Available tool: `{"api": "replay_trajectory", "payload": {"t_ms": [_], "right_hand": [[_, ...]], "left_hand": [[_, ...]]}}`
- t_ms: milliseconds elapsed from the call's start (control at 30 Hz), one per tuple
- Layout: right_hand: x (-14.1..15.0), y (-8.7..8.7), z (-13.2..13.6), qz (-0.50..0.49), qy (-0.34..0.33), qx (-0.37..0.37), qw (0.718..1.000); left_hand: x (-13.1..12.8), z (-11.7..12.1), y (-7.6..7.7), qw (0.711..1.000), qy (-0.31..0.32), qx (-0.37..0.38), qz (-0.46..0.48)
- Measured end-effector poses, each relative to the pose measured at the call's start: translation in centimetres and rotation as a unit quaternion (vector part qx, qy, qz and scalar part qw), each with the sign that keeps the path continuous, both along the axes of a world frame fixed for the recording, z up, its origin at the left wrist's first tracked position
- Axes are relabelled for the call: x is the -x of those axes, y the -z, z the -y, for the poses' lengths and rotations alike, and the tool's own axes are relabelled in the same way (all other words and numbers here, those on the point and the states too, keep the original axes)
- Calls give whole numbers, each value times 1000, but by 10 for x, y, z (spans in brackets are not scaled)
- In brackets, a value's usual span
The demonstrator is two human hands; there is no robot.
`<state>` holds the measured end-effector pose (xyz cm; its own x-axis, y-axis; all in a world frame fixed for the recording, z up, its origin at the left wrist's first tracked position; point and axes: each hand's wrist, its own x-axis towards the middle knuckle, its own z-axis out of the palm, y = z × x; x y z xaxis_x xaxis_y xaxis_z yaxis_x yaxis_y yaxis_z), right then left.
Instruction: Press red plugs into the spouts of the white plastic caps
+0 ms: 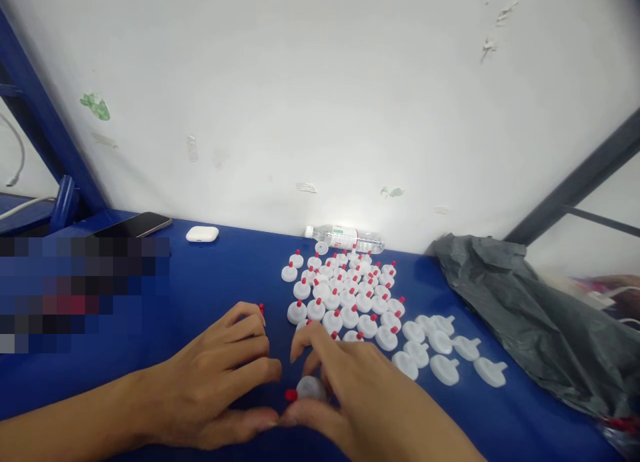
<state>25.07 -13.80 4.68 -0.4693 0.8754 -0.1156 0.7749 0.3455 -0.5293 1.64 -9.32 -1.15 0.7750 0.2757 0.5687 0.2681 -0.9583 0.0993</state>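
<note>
The right hand [350, 375], its fingers bent, pinches a pale cap [311, 388] whose red tip points to nine o'clock. The left hand [220, 369] is half curled, thumbs nearly meeting; a red piece [261, 309] shows by its index finger, whether gripped I cannot tell. From the right hand, red-tipped caps [333, 321] crowd twelve o'clock, plain caps [444, 369] two. The blue bench [215, 275] gives room toward eleven, ending at the wall [320, 115]; a dark bag [500, 315] bounds two o'clock. The right hand hides the nearest caps.
</note>
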Motion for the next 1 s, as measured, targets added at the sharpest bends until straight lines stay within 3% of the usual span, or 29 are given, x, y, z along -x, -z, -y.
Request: {"api": "replay_trajectory", "payload": {"t_ms": [167,433,633,833,1000], "right_hand": [[10,-4,-4,-23,-8,91,996],[10,-6,-5,-9,-7,94,996],[9,-6,-2,-29,-30,21,999],[10,-4,-3,-20,-34,22,999],[19,-1,-3,34,-41,-23,998]], "left_hand": [[-6,3,-9,999,25,-29,-36],[-9,9,-12,989,25,-134,-54],[-6,8,-15,998,-8,-63,-22],[-6,10,-14,998,0,-57,-30],[-9,16,-10,998,5,55,-9]]}}
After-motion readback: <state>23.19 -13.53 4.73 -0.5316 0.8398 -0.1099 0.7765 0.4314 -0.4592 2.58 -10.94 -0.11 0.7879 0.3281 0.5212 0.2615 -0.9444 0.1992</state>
